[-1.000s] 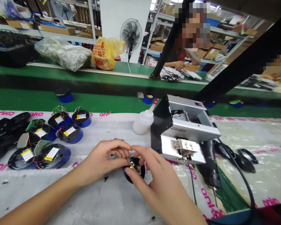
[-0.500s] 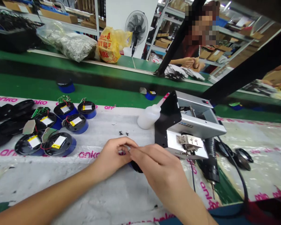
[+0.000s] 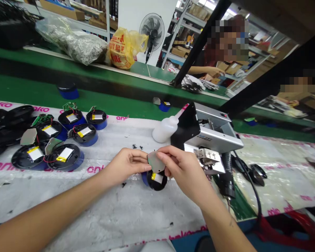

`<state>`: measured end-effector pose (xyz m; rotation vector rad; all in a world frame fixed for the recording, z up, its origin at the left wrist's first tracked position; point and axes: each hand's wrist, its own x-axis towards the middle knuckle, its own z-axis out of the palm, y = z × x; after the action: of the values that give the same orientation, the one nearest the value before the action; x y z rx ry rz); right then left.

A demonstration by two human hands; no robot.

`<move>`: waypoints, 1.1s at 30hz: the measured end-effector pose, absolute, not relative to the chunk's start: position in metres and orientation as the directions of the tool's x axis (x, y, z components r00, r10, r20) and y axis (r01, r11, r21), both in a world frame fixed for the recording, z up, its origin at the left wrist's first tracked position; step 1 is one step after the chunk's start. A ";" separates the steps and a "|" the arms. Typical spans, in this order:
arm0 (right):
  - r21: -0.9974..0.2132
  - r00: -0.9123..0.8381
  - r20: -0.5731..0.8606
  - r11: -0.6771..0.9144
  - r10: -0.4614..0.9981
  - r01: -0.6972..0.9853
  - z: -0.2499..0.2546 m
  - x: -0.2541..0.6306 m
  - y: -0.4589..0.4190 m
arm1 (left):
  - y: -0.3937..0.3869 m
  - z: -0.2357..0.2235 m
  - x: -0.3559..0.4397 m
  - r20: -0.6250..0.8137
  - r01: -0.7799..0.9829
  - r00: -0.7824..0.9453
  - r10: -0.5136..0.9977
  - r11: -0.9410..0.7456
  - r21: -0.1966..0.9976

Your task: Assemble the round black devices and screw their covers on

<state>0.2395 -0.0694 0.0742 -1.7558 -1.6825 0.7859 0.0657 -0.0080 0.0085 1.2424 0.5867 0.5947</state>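
A thin grey circuit board (image 3: 155, 161) is tilted up between my hands, its flat face toward me. My right hand (image 3: 182, 168) pinches its right edge between thumb and fingers. At the left edge of the board, the fingertips of my left hand (image 3: 132, 161) close on it. Just below the board sits a round black-and-blue housing (image 3: 148, 182) with a silver and yellow battery (image 3: 156, 178) inside; its upper part is hidden by the board and fingers. Small black screws (image 3: 134, 146) lie beyond my left hand.
Several similar housings (image 3: 68, 157) with batteries and boards stand at left, beside black round parts (image 3: 5, 129). A white squeeze bottle (image 3: 165, 129) stands by a silver machine (image 3: 212, 136). A black electric screwdriver (image 3: 227, 182) lies at right. A co-worker's hand (image 3: 214, 71) shows across the bench.
My hands have moved apart a little, with the right one shifting slightly. The circuit board's grey face and the housing's battery, both hidden before, now show. The camera view has shifted slightly.
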 end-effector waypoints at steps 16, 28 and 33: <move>-0.951 -0.053 -0.119 -0.098 0.992 0.293 0.050 0.258 -0.121 | 0.026 0.010 0.066 0.120 0.392 0.550 0.827 -0.383 0.837; -0.857 0.127 0.264 0.172 0.956 0.486 0.037 0.242 -0.117 | 0.010 0.018 0.060 -0.107 -0.045 0.550 0.828 0.157 0.987; -0.819 0.168 0.334 0.197 0.928 0.540 0.031 0.229 -0.115 | 0.000 0.021 0.059 -0.338 -0.242 0.698 0.632 0.652 0.719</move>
<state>0.2290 -0.1151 0.0314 -1.4668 -1.4968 0.5011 0.0585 0.0005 0.0214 0.6948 0.6176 0.5331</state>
